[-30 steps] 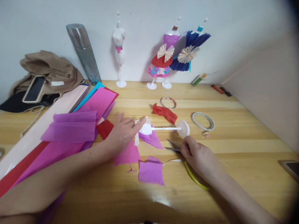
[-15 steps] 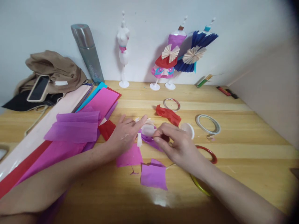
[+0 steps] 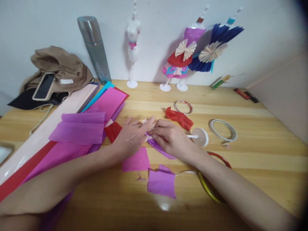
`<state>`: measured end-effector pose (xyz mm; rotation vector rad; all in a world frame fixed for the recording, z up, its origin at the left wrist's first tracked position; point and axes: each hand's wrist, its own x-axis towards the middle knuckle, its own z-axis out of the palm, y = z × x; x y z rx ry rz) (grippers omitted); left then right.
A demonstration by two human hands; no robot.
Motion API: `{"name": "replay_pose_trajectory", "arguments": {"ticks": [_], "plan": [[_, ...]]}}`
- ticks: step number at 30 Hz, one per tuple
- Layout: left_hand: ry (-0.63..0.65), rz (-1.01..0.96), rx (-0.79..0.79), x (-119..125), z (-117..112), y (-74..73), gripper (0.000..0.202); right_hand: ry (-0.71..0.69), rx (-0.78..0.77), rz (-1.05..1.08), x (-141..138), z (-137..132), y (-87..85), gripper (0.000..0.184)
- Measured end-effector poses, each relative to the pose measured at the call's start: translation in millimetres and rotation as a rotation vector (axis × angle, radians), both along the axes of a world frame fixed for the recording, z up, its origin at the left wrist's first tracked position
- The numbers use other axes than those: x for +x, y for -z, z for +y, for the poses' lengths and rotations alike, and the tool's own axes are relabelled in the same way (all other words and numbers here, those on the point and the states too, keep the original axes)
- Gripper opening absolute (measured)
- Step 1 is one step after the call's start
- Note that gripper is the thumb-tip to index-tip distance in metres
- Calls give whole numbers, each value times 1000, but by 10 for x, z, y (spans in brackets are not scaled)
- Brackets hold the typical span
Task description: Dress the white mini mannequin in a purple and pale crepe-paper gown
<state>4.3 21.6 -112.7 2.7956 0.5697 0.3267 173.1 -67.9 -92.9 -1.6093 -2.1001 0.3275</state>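
Near the middle of the wooden table point(image 3: 108, 195), the left hand point(image 3: 131, 134) and the right hand point(image 3: 172, 138) meet over a small white form point(image 3: 200, 137) that lies on its side, its round base and a short length of stem pointing right while the hands hide the rest. Purple paper point(image 3: 159, 148) spreads from beneath the right hand toward the viewer, and a pale scrap point(image 3: 144, 121) shows just beyond the left thumb. The left hand rests palm down, fingers apart and thumb stretched toward the other hand, seemingly steadying the work rather than grasping it. The right hand has its thumb and fingertips drawn together right beside that thumb; whether they pinch paper, a scrap or the form, I cannot tell. The step in hand looks like close arranging of paper at the form's body rather than cutting, since the scissors point(image 3: 206, 191) lie on the table partly under the right forearm. The next move, I judge, calls for light pressure from the left hand so the form does not roll, and for small, precise fingertip work from the right, as thin paper may crease or tear. A pink square point(image 3: 136, 159) and a purple piece point(image 3: 161, 183) lie on the near side, red paper point(image 3: 179, 118) beyond the right hand, and a tape roll point(image 3: 233, 132) farther right.
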Motion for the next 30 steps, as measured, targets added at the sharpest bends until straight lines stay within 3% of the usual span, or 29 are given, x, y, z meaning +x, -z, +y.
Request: {"name": "replay_pose_trajectory", "arguments": {"ticks": [13, 25, 30], "plan": [[-36, -14, 110, -17, -34, 20, 53, 20, -136, 30, 6, 94, -80, 26], [-18, -71, 78, -10, 9, 24, 49, 36, -92, 109, 34, -11, -52, 19], [-30, -129, 69, -18, 5, 45, 52, 181, -85, 68, -20, 47, -50, 19]]}}
